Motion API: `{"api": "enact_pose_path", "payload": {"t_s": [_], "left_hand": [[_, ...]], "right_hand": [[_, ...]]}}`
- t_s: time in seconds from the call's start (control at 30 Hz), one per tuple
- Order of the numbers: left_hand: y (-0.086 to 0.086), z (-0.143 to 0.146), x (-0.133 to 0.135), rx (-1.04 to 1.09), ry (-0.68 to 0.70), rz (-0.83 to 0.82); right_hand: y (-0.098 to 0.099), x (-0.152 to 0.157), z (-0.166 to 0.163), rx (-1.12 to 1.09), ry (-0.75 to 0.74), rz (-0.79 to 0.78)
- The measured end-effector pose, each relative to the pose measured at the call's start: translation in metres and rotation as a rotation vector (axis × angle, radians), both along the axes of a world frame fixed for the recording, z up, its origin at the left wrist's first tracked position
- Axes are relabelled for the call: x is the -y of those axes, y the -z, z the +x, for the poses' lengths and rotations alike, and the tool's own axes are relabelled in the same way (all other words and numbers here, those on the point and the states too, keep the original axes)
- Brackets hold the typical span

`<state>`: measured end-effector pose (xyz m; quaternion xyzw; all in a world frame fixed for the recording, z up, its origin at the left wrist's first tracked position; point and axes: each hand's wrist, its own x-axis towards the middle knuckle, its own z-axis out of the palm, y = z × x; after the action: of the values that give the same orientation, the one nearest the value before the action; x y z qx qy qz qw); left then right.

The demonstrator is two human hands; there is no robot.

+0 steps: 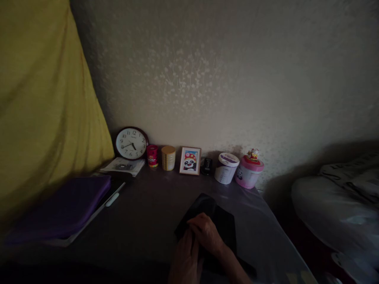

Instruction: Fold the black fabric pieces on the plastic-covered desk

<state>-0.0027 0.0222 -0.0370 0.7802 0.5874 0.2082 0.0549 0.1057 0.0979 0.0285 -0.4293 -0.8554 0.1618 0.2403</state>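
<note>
Cloth (221, 221), dark and folded, lies near the surface's (145, 225) front edge under left hand (186, 254) and right hand (207, 233), seemingly being pressed flat; dimness hides whether fingers pinch it or lie open.

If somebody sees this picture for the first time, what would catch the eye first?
Most likely the yellow curtain filling the left side, bright against the dim room. Next, the row of small things along the wall: a clock, a framed panda picture and a pink jar. Near the bottom, the left hand and right hand rest on a dark folded item on the table.
</note>
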Motion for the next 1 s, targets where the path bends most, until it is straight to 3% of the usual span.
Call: {"api": "enact_pose_path", "payload": {"t_s": [0.23, 0.47, 0.57, 0.7, 0.83, 1.0], "left_hand": [[0.002, 0.008, 0.000, -0.076, -0.061, -0.159], [-0.003, 0.014, 0.002, -0.176, -0.194, -0.229], [-0.010, 0.015, 0.003, -0.206, -0.202, -0.271], [-0.013, 0.016, 0.004, -0.236, -0.199, -0.266], [-0.008, 0.016, 0.005, -0.226, -0.238, -0.211], [-0.007, 0.011, 0.006, -0.226, -0.149, -0.231]], "right_hand": [[0.016, -0.022, 0.013, 0.100, -0.099, 0.182], [0.010, -0.057, 0.018, 0.240, -0.104, 0.203], [0.008, -0.077, 0.024, 0.323, -0.048, 0.217], [0.002, -0.096, 0.032, 0.389, 0.132, 0.203], [0.000, -0.083, 0.027, 0.305, 0.302, 0.267], [0.013, -0.051, 0.013, 0.174, -0.004, 0.298]]}}
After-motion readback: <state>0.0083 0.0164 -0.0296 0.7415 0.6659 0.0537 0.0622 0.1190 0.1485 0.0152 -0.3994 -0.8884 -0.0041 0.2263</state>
